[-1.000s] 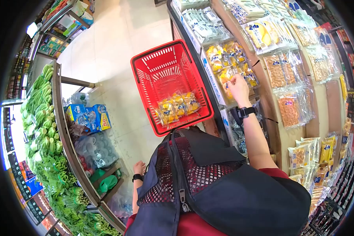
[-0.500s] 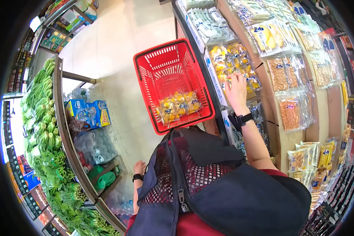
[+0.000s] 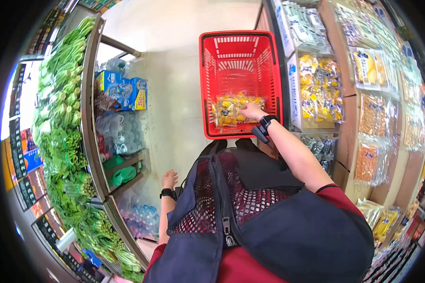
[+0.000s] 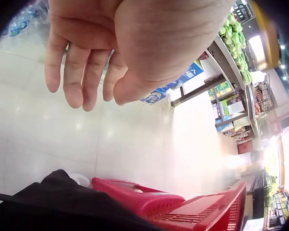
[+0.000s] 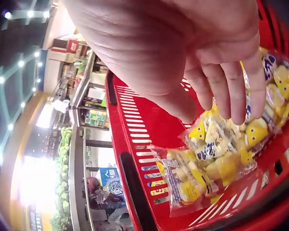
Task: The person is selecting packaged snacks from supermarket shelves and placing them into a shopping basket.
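Note:
My right hand (image 3: 253, 112) is inside the red basket (image 3: 205, 85), over the yellow clear-wrapped packets (image 3: 226, 117) at its near end. In the right wrist view the fingers of my right hand (image 5: 207, 67) hang loosely bent against the packets (image 5: 216, 159), with the thumb apart from them; whether the fingertips touch the wrapping is hard to tell. My left hand (image 3: 170, 179) hangs beside my body, left of the basket. Seen from the left wrist, that hand (image 4: 111, 48) has relaxed, spread fingers and holds nothing.
More yellow packets (image 3: 318, 89) lie in a white display box on the right shelf, beside flat packs of biscuits (image 3: 374, 113). Leafy greens (image 3: 63, 113) fill the left rack, with blue boxes (image 3: 120, 89) and bottled drinks (image 3: 123, 134) below. Pale floor (image 3: 167, 94) runs between.
My right hand has left the shelf's yellow packets and moved left into the basket. The head view has shifted, so the basket and shelf appear farther right. My left hand still hangs low.

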Available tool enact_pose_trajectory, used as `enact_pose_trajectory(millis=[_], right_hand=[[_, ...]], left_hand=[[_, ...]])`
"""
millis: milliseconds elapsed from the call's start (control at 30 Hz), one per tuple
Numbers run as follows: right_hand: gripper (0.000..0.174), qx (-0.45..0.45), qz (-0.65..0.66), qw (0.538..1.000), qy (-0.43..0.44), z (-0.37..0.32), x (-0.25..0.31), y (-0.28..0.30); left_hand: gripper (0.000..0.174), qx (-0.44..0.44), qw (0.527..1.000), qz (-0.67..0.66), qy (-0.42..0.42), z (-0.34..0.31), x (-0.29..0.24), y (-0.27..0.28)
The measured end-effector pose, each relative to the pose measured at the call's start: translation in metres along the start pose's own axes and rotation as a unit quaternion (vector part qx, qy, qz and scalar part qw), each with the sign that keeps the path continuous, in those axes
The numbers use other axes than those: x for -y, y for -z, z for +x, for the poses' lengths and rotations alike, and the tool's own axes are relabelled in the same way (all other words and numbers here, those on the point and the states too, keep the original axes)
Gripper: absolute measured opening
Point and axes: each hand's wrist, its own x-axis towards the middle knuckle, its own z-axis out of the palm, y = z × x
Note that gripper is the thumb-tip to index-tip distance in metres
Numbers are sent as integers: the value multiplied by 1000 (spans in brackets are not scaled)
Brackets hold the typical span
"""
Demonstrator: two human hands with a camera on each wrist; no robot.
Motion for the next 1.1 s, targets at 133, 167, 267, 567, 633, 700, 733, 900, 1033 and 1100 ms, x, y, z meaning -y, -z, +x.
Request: enact_pose_trajectory(millis=[133,167,267,567,633,700,733,900,1033,1100], right_hand=[[49,80,71,994,-7,21,25,-22],[59,82,59,995,5,17,36,-25],[66,67,40,997,-15,24,64,-48],[33,-10,-81,997,-12,34,61,-71],[29,-47,-60,997,29,34,47,-65],[19,-107,-26,988,112,22,39,-48],[14,-43,34,997,60,-2,50,-22],[6,-4,316,939,133,-76,34,43],[6,31,527,836,149,-140,14,85],[7,11,600,782,168,-170,11,98]], left_hand=[[33,-31,999,-23,-18,-22,38,16],[33,-26,1000,11,-11,-30,46,19],[30,-15,999,-18,26,-46,78,27],[21,-36,997,-65,-13,-12,176,29],[19,-57,984,151,-77,-20,144,28],[21,-57,998,37,2,-22,112,20],[24,-58,992,-76,86,-20,100,14],[31,1,999,-6,38,19,45,-4],[31,53,970,225,-71,30,-26,-27],[31,91,982,146,-74,51,-40,-34]])
